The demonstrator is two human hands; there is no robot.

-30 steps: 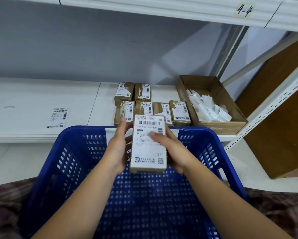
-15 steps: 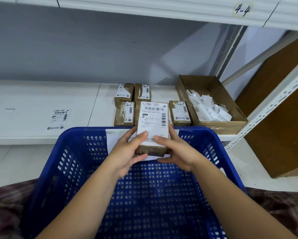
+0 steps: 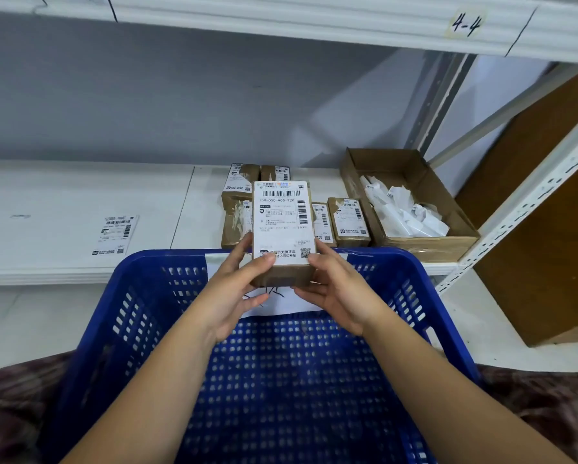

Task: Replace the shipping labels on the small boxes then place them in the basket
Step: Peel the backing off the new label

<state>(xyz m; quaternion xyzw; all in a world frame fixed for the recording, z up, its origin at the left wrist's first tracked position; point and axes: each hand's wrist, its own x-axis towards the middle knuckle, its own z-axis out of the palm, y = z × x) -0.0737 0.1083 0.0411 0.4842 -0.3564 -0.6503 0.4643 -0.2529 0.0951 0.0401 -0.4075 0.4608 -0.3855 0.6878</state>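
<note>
Head view: a blue perforated basket [image 3: 167, 256] fills the 6 o'clock half of the frame, with a white sheet [image 3: 281, 301] on its far wall. Above that wall, near centre, both hands hold a small brown box [image 3: 282, 275], which is over the basket and not in it. A white shipping label [image 3: 282, 219] covers its top face. The left hand [image 3: 234, 289] grasps the box's left side with its thumb on the label's lower corner. The right hand [image 3: 338, 293] grasps the right side the same way.

Behind the held box, at 12 o'clock, more labelled small boxes [image 3: 349, 222] stand close together on the white shelf [image 3: 46, 202], partly hidden by it. At 2 o'clock an open cardboard carton [image 3: 428, 246] holds crumpled white papers [image 3: 404, 212]. At 9 o'clock a loose label [image 3: 115, 234] lies flat on the shelf, well apart from the boxes.
</note>
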